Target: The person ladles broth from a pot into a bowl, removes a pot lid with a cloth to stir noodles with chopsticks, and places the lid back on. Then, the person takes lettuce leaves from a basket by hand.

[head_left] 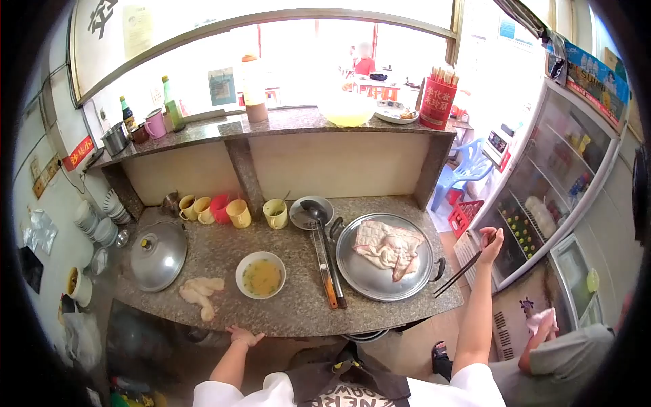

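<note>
A: Reference for this entry: the wide round silver metal vessel with two dark side handles [369, 283], standing on the speckled grey-brown stone desk [224, 247]. Where are the chopsticks?

B: The slim dark chopsticks [464, 273] are off the vessel's right side, in the right hand [492, 245]. That grip is closed around their upper part; the tips stand slightly apart with nothing between them.

A: Long axis?

B: Slanted: from the grip down leftward and toward the wearer, tips just beside the vessel's right handle. Height above the desk is hard to judge through this wide lens.

A: Which hand is nearer the vessel?

B: The right. The rumpled off-white cloth with reddish edging [386, 245] lies on top of the vessel, leftward of that grip.

A: And the other?

B: Left hand [245, 336]: well left of the vessel, at the desk's near edge, fingers loosely spread, nothing visible in its grip. Nearest it, also left of the vessel: the round white bowl of yellow soup [239, 273] and, farther left, a limp beige cloth [201, 293].
</note>
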Demonstrator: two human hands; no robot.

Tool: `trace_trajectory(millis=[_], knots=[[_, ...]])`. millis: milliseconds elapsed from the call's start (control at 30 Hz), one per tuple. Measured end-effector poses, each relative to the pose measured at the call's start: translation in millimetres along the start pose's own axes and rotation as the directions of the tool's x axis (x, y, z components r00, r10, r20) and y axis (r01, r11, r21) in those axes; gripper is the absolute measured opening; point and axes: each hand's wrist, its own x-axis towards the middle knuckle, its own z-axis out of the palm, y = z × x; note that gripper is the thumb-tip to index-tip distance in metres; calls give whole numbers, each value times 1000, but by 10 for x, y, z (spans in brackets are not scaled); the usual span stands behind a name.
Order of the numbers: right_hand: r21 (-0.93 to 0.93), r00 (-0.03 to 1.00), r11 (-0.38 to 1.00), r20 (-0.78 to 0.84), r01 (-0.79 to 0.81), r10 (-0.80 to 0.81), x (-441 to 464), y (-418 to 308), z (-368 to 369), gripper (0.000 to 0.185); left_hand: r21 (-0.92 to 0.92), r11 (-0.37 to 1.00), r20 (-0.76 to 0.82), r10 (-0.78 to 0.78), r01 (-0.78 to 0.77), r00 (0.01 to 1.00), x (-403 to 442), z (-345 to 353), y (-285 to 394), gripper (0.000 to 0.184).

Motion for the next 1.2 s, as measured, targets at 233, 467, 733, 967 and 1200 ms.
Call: trace_trajectory(millis=[233,467,733,967,1200], knots=[[30,1000,999,-3,-18,19,93,129,-83,51,-40,999,-61,-9,7,998,-82,19,8,91],[25,1000,1000,-15,2,-1,101,142,-42,51,-57,998,-45,-9,6,999,121,82,-5,99],[16,999,1000,-34,-4,5,139,139,-37,51,-138,990,-16,-31,29,999,-148,-46,11,99],[58,998,997,-24,-58,60,137,87,-159,49,-47,999,-37,-27,26,999,-145,-86,20,97],[19,999,999,-6,-47,47,125,79,-151,49,-20,1000,-3,-14,14,1000,4,-61,21,98]])
